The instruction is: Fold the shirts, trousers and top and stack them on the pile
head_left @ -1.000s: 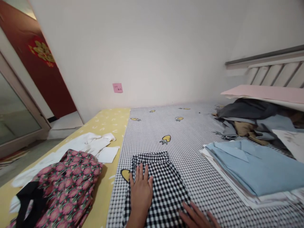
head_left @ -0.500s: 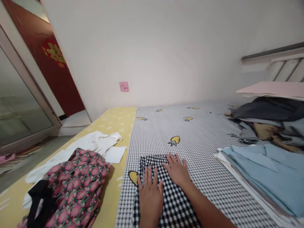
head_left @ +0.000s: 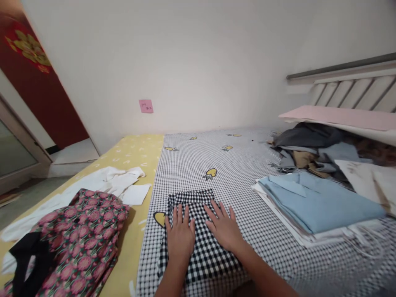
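A folded black-and-white gingham garment [head_left: 210, 262] lies on the bed in front of me, its band-like top edge facing the wall. My left hand [head_left: 180, 235] rests flat on its left half, fingers stretched forward. On the right half lies my right hand [head_left: 224, 227], palm down with the fingers spread. Neither hand grips the cloth. Left of the garment is a pink floral garment [head_left: 89, 231] with a black band. To the right sits a stack of folded clothes with a light blue shirt [head_left: 321, 204] on top.
White clothes [head_left: 102, 181] and a white card [head_left: 136, 194] lie on the yellow part of the bedding [head_left: 139, 144]. Dark clothes [head_left: 309, 140] are heaped at the back right under a pink board-like item [head_left: 337, 116]. A white headboard [head_left: 355, 90] stands at the right.
The view has turned to the right, showing more of the clothes stack and headboard. My right hand has slid back from the garment's top edge towards me; both hands stay flat on it.
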Demonstrator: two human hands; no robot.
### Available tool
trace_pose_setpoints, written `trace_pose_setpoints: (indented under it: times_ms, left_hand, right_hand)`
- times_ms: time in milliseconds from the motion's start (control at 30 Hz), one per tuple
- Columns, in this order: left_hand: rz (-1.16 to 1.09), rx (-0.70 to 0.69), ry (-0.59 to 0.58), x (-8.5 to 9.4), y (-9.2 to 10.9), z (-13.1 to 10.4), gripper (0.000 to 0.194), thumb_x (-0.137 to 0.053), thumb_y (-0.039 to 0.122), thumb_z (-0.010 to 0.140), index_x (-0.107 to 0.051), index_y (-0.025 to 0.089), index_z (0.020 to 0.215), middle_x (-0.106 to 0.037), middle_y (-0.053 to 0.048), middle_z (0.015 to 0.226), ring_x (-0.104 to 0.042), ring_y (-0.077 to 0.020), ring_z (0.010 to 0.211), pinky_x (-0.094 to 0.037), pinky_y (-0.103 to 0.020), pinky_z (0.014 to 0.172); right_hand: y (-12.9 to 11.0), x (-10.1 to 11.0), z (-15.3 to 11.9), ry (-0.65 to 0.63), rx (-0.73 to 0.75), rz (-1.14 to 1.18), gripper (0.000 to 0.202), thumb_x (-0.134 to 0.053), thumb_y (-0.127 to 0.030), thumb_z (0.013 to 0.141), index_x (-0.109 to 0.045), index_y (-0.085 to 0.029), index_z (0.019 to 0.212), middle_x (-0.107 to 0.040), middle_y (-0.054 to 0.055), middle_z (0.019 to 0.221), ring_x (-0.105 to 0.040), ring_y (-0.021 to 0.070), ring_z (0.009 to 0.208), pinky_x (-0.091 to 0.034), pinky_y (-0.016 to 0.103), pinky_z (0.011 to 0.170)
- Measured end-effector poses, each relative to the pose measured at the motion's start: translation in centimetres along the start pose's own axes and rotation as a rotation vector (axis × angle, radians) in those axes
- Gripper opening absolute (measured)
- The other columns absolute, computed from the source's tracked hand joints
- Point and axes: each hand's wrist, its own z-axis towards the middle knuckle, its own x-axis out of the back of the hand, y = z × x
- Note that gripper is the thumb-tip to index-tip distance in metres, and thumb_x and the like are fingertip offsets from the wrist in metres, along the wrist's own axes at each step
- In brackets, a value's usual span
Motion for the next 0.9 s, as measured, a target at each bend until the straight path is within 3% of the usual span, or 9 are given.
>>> trace_pose_setpoints:
  times_ms: [100, 233, 333, 400, 533, 633, 767, 900]
  left_hand:
    - [-0.003, 0.007, -0.009, 0.0, 0.0, 0.0, 0.053, -0.030, 0.039, 0.101, -0.035, 0.024, 0.151, -0.031, -0.009, 0.161, -0.031, -0.0296, 0.149, -0.024, -0.062, 0.120]
    - [-0.007, 0.013, -0.022, 0.2, 0.1, 0.0, 0.053, -0.028, 0.039, 0.101, -0.036, 0.024, 0.151, -0.030, -0.008, 0.162, -0.030, -0.0297, 0.150, -0.024, -0.063, 0.120]
    - [-0.026, 0.026, -0.024, -0.1, 0.0, -0.1, 0.053, -0.027, 0.040, 0.101, -0.035, 0.025, 0.151, -0.030, -0.007, 0.162, -0.028, -0.0295, 0.150, -0.022, -0.063, 0.121]
    - [-0.054, 0.030, -0.014, -0.7, -0.1, -0.1, 0.054, -0.026, 0.043, 0.101, -0.035, 0.027, 0.152, -0.029, -0.006, 0.162, -0.027, -0.0293, 0.151, -0.021, -0.062, 0.121]
    - [-0.093, 0.027, -0.006, -1.7, -0.3, -0.2, 0.055, -0.027, 0.046, 0.100, -0.030, 0.030, 0.153, -0.028, -0.004, 0.163, -0.025, -0.0298, 0.151, -0.020, -0.063, 0.122]
    - [-0.117, 0.035, -0.002, -1.3, -0.3, -0.4, 0.055, -0.027, 0.047, 0.100, -0.031, 0.030, 0.153, -0.029, -0.005, 0.163, -0.026, -0.0290, 0.151, -0.020, -0.062, 0.122]
    - [-0.177, 0.048, 0.000, -0.5, -0.1, -0.7, 0.058, -0.024, 0.054, 0.100, -0.036, 0.029, 0.151, -0.033, -0.005, 0.162, -0.029, -0.0271, 0.150, -0.022, -0.059, 0.123]
    - [-0.174, 0.051, 0.005, -0.7, -0.1, -0.7, 0.058, -0.026, 0.054, 0.100, -0.035, 0.031, 0.152, -0.032, -0.003, 0.162, -0.030, -0.0277, 0.150, -0.025, -0.058, 0.122]
  right_hand:
    - [1.8, -0.6, -4.0, 0.019, 0.052, 0.012, 0.058, -0.019, -0.064, 0.100, -0.024, -0.045, 0.155, -0.015, -0.006, 0.166, -0.011, 0.0299, 0.154, -0.010, 0.062, 0.121]
    - [4.7, -3.0, -8.8, 0.085, 0.094, -0.030, 0.053, -0.031, -0.055, 0.101, -0.026, -0.046, 0.154, -0.020, -0.006, 0.164, -0.018, 0.0302, 0.152, -0.015, 0.064, 0.120]
    - [6.8, -4.8, -11.2, 0.078, 0.075, -0.052, 0.056, -0.043, -0.053, 0.098, -0.030, -0.048, 0.152, -0.027, -0.005, 0.162, -0.025, 0.0322, 0.150, -0.020, 0.066, 0.118]
    - [7.6, -4.9, -11.8, 0.086, 0.035, -0.044, 0.052, -0.044, -0.055, 0.096, -0.038, -0.050, 0.148, -0.034, -0.005, 0.160, -0.032, 0.0335, 0.147, -0.024, 0.068, 0.115]
    - [5.3, -1.9, -10.3, 0.359, -0.064, -0.049, 0.050, -0.029, -0.052, 0.099, -0.051, -0.043, 0.143, -0.037, -0.002, 0.159, -0.033, 0.0354, 0.146, -0.020, 0.070, 0.115]
    - [1.2, 0.3, -7.2, 0.474, 0.055, -0.052, 0.053, -0.027, -0.047, 0.099, -0.048, -0.038, 0.147, -0.030, -0.002, 0.163, -0.025, 0.0330, 0.150, -0.014, 0.065, 0.118]
    - [-2.5, -0.8, -3.0, 0.272, 0.128, -0.030, 0.054, -0.029, -0.049, 0.100, -0.040, -0.038, 0.151, -0.028, -0.001, 0.164, -0.025, 0.0309, 0.150, -0.021, 0.062, 0.117]
    - [-2.3, -3.5, -1.3, 0.144, 0.102, -0.074, 0.054, -0.027, -0.056, 0.100, -0.040, -0.041, 0.150, -0.032, -0.002, 0.162, -0.025, 0.0316, 0.150, -0.019, 0.063, 0.117]
